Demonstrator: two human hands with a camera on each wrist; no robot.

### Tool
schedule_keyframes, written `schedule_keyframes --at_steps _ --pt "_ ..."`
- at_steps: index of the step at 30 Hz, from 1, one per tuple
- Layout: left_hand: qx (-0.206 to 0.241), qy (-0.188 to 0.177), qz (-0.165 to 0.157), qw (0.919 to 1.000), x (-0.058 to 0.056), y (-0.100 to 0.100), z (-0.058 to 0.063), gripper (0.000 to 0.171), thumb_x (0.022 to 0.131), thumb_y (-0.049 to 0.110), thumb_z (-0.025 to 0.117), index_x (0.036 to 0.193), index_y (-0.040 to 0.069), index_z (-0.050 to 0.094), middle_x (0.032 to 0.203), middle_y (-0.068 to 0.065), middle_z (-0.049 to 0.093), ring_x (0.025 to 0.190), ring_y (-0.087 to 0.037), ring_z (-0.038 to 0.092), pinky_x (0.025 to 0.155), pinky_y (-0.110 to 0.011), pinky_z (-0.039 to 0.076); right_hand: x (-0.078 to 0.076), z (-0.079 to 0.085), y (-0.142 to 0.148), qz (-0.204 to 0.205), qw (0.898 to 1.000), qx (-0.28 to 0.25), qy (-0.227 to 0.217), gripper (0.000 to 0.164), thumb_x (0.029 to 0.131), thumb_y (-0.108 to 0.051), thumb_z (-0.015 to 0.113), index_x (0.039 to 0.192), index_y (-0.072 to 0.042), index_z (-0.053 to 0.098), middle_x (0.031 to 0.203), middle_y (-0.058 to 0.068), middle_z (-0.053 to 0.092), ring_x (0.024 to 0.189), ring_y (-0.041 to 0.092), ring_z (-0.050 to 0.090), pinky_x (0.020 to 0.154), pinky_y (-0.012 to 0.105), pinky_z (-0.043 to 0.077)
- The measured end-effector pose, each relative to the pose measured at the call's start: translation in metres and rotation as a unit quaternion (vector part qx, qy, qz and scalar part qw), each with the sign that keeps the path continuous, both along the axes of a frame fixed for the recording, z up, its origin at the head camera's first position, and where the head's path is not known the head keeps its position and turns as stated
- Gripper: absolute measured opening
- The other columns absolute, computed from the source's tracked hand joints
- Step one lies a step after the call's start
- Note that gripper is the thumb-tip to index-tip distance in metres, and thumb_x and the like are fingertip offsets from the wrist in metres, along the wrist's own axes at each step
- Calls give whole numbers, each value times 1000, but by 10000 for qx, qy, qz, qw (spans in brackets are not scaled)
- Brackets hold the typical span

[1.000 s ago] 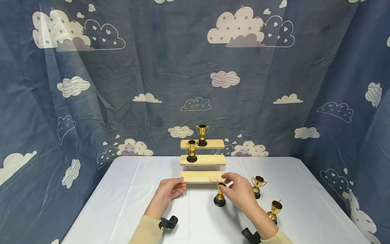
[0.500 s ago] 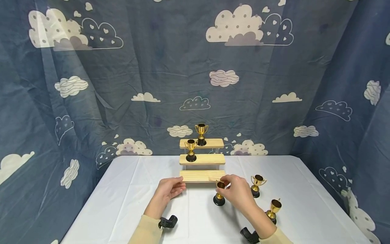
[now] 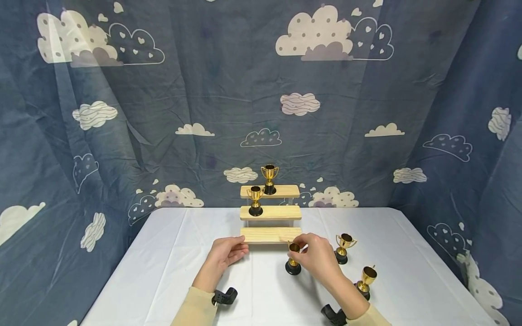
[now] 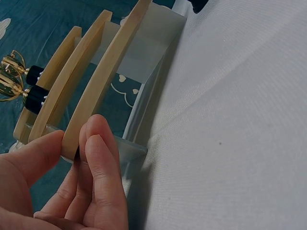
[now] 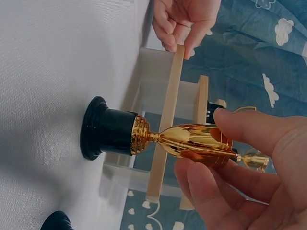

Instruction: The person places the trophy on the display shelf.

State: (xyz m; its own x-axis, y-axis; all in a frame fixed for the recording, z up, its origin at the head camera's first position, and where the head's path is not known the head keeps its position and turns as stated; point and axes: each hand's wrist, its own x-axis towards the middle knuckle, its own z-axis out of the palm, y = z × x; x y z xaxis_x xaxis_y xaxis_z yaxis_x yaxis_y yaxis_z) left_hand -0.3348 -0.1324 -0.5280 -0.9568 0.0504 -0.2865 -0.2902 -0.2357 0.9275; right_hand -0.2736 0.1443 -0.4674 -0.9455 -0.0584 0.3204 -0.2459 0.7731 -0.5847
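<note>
A three-step wooden display shelf [image 3: 271,234] with clear side panels stands at the middle of the table. My left hand [image 3: 226,253] pinches the left end of its lowest board [image 4: 98,79], thumb on top and fingers underneath. With thumb and fingertips, my right hand [image 3: 318,258] pinches the cup of a small gold trophy [image 5: 189,143]. That trophy's black base [image 5: 108,128] is upright, close over the tablecloth, in front of the shelf's right end. One gold trophy [image 3: 269,176] stands on the top board and another trophy [image 3: 255,199] on the left of the middle board.
Right of my right hand, a gold trophy [image 3: 344,246] stands on the white tablecloth [image 3: 195,226]. Nearer the front, another trophy [image 3: 366,280] stands beside my right forearm, which partly hides its base. A blue cloud-patterned curtain [image 3: 228,90] hangs behind the table and at both sides.
</note>
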Motion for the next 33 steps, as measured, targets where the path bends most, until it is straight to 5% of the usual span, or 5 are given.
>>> schedule_keyframes --at_steps 33 --pt "-13 13 -103 9999 3 -1 0 36 90 20 77 114 -6 68 89 -13 75 80 -20 74 74 -29 62 3 6 -5 162 9991 291 255 26 75 -20 88 97 -15 76 84 -9 66 67 2 56 61 25 51"
